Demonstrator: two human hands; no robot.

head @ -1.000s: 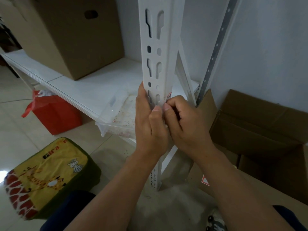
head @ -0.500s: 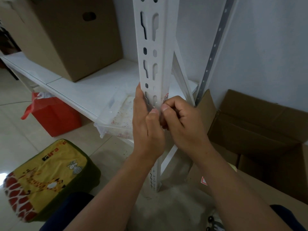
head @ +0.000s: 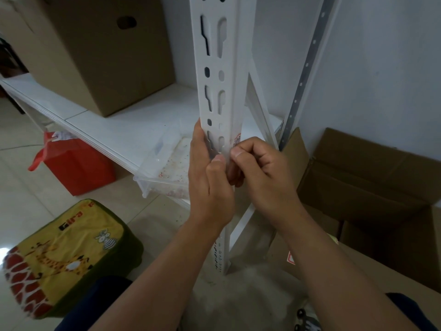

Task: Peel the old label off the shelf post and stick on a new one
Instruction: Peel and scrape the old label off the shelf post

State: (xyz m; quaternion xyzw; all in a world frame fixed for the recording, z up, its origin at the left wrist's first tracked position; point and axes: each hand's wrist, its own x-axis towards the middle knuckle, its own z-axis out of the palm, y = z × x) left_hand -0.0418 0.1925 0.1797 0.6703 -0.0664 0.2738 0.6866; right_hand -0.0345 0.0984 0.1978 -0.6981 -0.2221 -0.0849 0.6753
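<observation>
- Shelf post (head: 220, 91): white slotted angle upright, long axis vertical, standing right in front of me. Both my hands meet on it just above the shelf board (head: 124, 132).
- Left hand (head: 210, 182): wrapped around the post's left flange, fingers up along the far edge, thumb pressed on the front face. It is gripping the post to steady it, not working the label.
- Right hand (head: 260, 173): fingers curled in tight, thumb and forefinger pinched together at the post's right corner. I judge they are nipping the label's edge, but the fingers hide the actual contact, so I cannot tell for sure.
- Old label (head: 237, 140): only a small strip with reddish print shows on the right-hand face, just above my right knuckles. The rest is hidden. Still stuck on, as far as I can see.
- Key relation: label lies on the side face, running up the post, directly above my right pinch. Right hand is nearer; left is across the corner from it.
- Next move, my judgement: peel along the post, upward or outward, while the left holds firm.
- New label: none in sight.
- Nearby: cardboard box (head: 107, 51) on the shelf.
</observation>
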